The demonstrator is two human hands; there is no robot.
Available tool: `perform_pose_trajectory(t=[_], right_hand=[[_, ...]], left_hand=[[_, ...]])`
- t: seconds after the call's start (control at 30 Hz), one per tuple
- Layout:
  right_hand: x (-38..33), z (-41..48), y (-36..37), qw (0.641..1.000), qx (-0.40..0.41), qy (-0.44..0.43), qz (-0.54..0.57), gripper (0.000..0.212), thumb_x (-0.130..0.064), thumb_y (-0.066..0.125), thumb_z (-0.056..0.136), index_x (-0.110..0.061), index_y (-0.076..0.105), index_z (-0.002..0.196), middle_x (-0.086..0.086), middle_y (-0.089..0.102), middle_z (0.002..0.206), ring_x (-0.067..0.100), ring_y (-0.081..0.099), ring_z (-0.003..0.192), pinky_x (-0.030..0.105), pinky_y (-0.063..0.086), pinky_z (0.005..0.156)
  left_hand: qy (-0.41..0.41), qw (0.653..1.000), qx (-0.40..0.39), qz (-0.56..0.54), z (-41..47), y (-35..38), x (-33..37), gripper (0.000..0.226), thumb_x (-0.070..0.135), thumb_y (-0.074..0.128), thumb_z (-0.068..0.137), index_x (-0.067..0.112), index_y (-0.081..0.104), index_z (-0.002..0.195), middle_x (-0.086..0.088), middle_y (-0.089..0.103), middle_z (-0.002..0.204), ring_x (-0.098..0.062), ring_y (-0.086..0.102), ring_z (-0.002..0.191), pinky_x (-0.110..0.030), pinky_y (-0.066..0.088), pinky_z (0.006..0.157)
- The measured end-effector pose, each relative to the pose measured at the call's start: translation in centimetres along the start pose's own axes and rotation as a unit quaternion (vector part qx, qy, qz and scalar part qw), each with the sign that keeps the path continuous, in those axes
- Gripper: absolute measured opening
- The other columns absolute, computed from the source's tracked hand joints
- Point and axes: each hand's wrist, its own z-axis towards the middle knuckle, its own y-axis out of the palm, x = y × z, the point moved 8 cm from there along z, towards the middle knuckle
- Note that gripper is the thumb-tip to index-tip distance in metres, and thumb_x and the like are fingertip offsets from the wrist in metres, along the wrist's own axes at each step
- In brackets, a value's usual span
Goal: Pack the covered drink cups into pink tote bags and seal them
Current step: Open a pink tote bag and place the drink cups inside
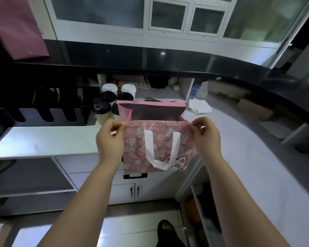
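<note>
We see a pink bag (161, 139) held up at the near edge of a white counter (43, 139), gripped at both top corners of its near panel. The left hand (111, 139) pinches the top left corner between thumb and forefinger (118, 125), and its other fingers are curled in under the palm. The right hand (206, 137) pinches the top right corner the same way, with its fingertips (197, 124) closed on the rim and the rest of the fingers curled. The near panel stretches flat between the two pinches and faces us. Its white handle (161, 154) hangs down in a loop over the printed front.

The bag's mouth is open. The far panel stands upright beyond the fingers and shows a dark inside, and the pink side folds run back from each pinched corner. We cannot tell whether the bag's base rests on the counter or hangs free. The lower part of the near panel hangs in front of the cabinet (125, 191) below the counter edge.

Black-lidded cups (101, 112) stand on the counter just left of the bag and behind it, one partly hidden by the bag's side. Two white-lidded cups (109, 88) stand further back. No cup touches either hand.

White napkins (199, 106) lie on the counter to the right of the bag. A black rack (43, 111) sits at the left, and a dark ledge (168, 59) runs above. A foot (165, 227) in a black sandal shows on the floor.
</note>
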Motion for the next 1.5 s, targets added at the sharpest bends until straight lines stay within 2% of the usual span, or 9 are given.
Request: perform_pose_trajectory(t=[0.2,0.33,0.47,0.6,0.9,1.1,1.27,1.4,1.5], right_hand=[[3.1,7.4,0.6,0.998,0.024,0.0,0.062,0.03,-0.008,0.062,0.089,-0.034,0.055,0.076,-0.019,0.061,0.081,-0.007,0.055,0.071,0.007,0.041,0.06],[5.4,13.4,2.1,0.995,0.008,0.014,0.099,0.03,-0.005,0.061,0.089,-0.032,0.057,0.076,-0.016,0.063,0.08,0.0,0.058,0.071,0.023,0.05,0.067],[7.5,19.2,3.7,0.991,-0.014,0.017,0.132,0.031,-0.004,0.06,0.09,-0.032,0.057,0.077,-0.012,0.064,0.082,0.013,0.063,0.08,0.029,0.055,0.071],[9.6,22.9,6.2,0.99,-0.047,0.015,0.129,0.032,-0.007,0.063,0.09,-0.034,0.057,0.076,-0.017,0.061,0.081,0.0,0.059,0.076,0.017,0.049,0.066],[12.6,25.3,9.6,0.982,-0.105,0.003,0.155,0.026,-0.012,0.064,0.09,-0.037,0.058,0.087,-0.018,0.061,0.085,-0.005,0.055,0.072,0.006,0.043,0.062],[12.8,26.2,9.7,0.979,-0.11,0.011,0.172,0.023,-0.036,0.065,0.09,-0.049,0.057,0.107,-0.027,0.06,0.099,0.007,0.058,0.081,0.015,0.051,0.059],[8.9,26.8,8.5,0.985,-0.077,-0.136,0.076,0.033,-0.035,0.067,0.088,-0.05,0.053,0.114,-0.04,0.044,0.11,0.01,0.046,0.107,0.031,0.046,0.086],[3.7,25.4,11.0,0.96,-0.111,-0.256,-0.021,0.037,-0.023,0.069,0.083,-0.026,0.063,0.119,-0.01,0.056,0.121,0.014,0.037,0.119,0.031,0.031,0.1],[0.2,23.6,12.7,0.938,-0.121,-0.322,-0.047,0.033,-0.019,0.072,0.083,-0.019,0.066,0.115,-0.002,0.061,0.119,0.022,0.042,0.12,0.035,0.033,0.102]], left_hand=[[0.013,1.0,-0.026,0.003,4.9,6.1,-0.1,0.026,0.021,0.071,0.089,0.038,0.062,0.072,0.011,0.064,0.072,-0.002,0.056,0.064,-0.028,0.054,0.066],[-0.027,0.999,-0.014,0.019,8.8,10.8,-1.6,0.021,0.018,0.072,0.089,0.032,0.064,0.075,0.009,0.065,0.068,-0.01,0.061,0.063,-0.049,0.059,0.064],[-0.049,0.999,-0.001,0.023,12.9,15.2,-2.8,0.021,0.019,0.072,0.089,0.033,0.066,0.074,0.005,0.067,0.07,-0.004,0.063,0.058,-0.035,0.059,0.054],[-0.066,0.997,0.024,0.037,14.7,17.8,-5.2,0.02,0.017,0.072,0.088,0.031,0.066,0.076,0.008,0.07,0.076,0.001,0.066,0.067,-0.011,0.05,0.056],[-0.144,0.989,0.04,-0.024,14.5,19.2,-9.3,0.011,0.009,0.071,0.088,0.019,0.068,0.089,0.003,0.075,0.083,-0.014,0.073,0.083,-0.029,0.061,0.067],[-0.142,0.99,0.0,-0.023,14.4,18.8,-9.3,0.038,-0.004,0.068,0.086,0.032,0.071,0.099,0.008,0.075,0.096,-0.011,0.07,0.096,-0.034,0.058,0.085],[-0.101,0.992,-0.02,0.074,15.2,18.0,-8.1,0.041,0.003,0.071,0.086,0.038,0.066,0.108,0.016,0.071,0.104,-0.005,0.066,0.103,-0.023,0.051,0.091],[-0.027,0.981,-0.055,0.184,15.9,17.6,-6.2,0.035,0.015,0.071,0.087,0.031,0.065,0.118,0.022,0.063,0.112,0.006,0.058,0.107,-0.005,0.043,0.087],[0.059,0.95,-0.09,0.292,16.5,17.6,-4.8,0.036,0.02,0.071,0.086,0.023,0.065,0.121,0.011,0.063,0.116,-0.011,0.057,0.111,-0.025,0.046,0.094]])
